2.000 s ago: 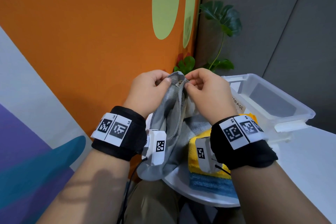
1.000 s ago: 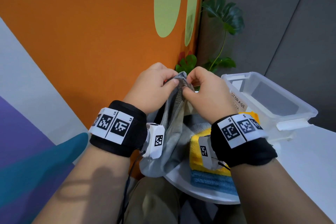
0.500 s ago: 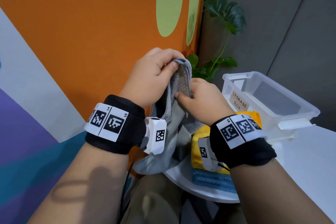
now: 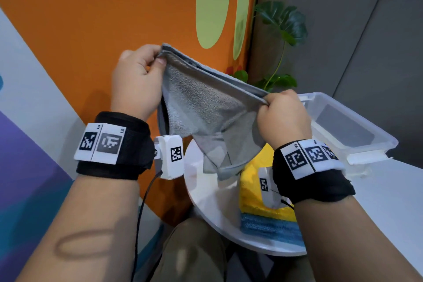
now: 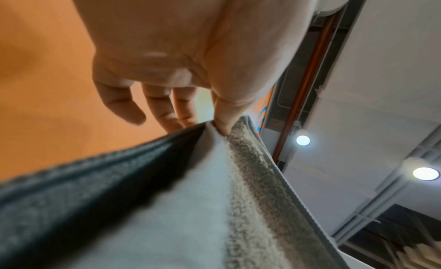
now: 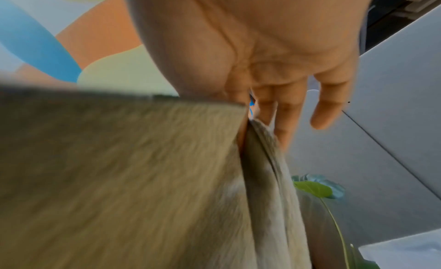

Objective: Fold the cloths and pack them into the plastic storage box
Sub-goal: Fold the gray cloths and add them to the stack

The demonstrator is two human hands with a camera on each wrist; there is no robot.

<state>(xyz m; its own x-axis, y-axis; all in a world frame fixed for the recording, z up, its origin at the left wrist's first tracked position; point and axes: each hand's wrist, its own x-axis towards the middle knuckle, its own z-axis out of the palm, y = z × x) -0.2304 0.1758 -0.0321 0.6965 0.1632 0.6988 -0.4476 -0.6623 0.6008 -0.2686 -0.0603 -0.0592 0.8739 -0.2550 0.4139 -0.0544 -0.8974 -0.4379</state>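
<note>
Two hands on one grey cloth point(image 4: 206, 107), held up in the air above the near end of the white table point(image 4: 389, 190). My left hand point(image 4: 137, 80) pinches the upper left corner between thumb and fingers; my right hand point(image 4: 283, 117) pinches the opposite corner, lower and to the right. Top edge runs taut between them, doubled over, two layers showing along it. Rest of the cloth hangs down in a slack point. Below it a yellow cloth point(image 4: 251, 185) lies on a blue cloth point(image 4: 270, 226), both stacked flat on the table near its rounded edge. Clear plastic box point(image 4: 357, 135) sits on the table just behind my right hand, lid off, nothing visible inside. Leafy plant point(image 4: 281, 23) stands in the corner behind the box, next to the orange wall point(image 4: 91, 18).
</note>
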